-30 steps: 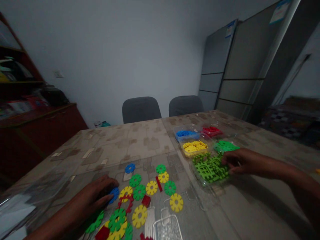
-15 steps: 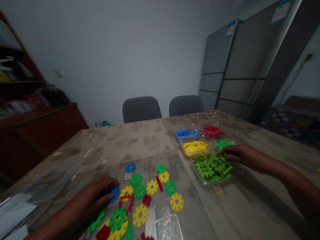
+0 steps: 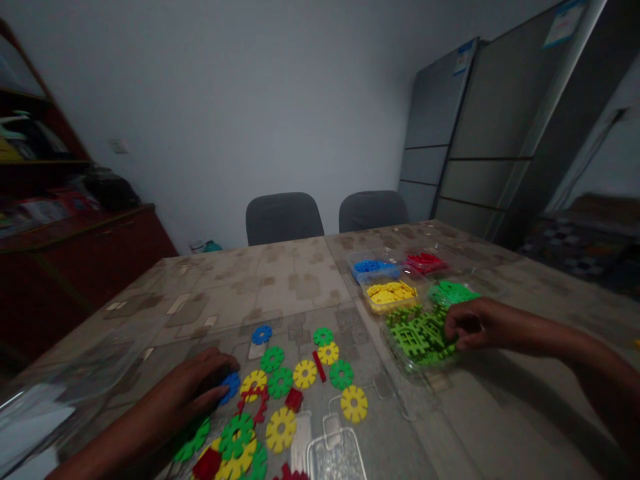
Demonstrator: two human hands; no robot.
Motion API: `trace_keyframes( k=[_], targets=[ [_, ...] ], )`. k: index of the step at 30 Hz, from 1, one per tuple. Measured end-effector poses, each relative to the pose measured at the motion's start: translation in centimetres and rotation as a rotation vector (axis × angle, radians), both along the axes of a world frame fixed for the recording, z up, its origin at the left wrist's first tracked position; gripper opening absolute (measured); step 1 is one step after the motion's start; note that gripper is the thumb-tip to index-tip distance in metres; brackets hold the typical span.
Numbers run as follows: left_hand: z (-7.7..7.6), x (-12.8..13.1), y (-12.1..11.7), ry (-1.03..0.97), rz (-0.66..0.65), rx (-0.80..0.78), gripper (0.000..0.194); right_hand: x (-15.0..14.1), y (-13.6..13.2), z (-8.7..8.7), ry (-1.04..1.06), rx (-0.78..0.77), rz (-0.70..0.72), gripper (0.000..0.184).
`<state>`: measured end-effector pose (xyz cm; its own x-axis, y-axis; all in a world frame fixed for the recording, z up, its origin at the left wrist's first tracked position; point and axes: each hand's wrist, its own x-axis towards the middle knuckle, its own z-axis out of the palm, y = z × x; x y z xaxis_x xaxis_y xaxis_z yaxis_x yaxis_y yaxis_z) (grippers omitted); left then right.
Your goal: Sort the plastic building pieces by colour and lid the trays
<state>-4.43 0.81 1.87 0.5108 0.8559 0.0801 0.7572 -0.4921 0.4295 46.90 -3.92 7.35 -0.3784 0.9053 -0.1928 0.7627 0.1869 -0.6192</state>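
Observation:
My right hand [image 3: 473, 325] is curled over the near right edge of a clear tray of light green lattice pieces [image 3: 417, 337], fingers bent onto the pieces. My left hand [image 3: 193, 387] lies flat on the table, its fingertips on a blue gear piece [image 3: 231, 385]. Between the hands, several flat gear-shaped pieces in yellow [image 3: 354, 403], green [image 3: 341, 374], blue [image 3: 261, 333] and red [image 3: 293, 399] are spread on the table.
Behind the green tray stand clear trays of yellow pieces [image 3: 390, 293], blue pieces [image 3: 374, 267], red pieces [image 3: 425, 261] and darker green pieces [image 3: 453, 292]. Two grey chairs [image 3: 283, 217] face the far edge. A clear lid [image 3: 335, 457] lies near me. Red cabinet at left, grey cabinets at right.
My right hand moved from the tray's near edge to its far side and has come back toward me, fingers curled on the green pieces. My left hand stayed put.

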Motion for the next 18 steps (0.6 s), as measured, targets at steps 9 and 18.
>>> trace_keyframes(
  k=[9, 18],
  targets=[
    [0.20, 0.03, -0.02, 0.049, 0.001, -0.084, 0.024, 0.72, 0.40, -0.22, -0.058, 0.108, 0.041, 0.028],
    [-0.55, -0.65, 0.20, 0.014, -0.019, -0.070, 0.021, 0.43, 0.08, 0.20, -0.105, 0.047, -0.007, 0.025]
  ],
)
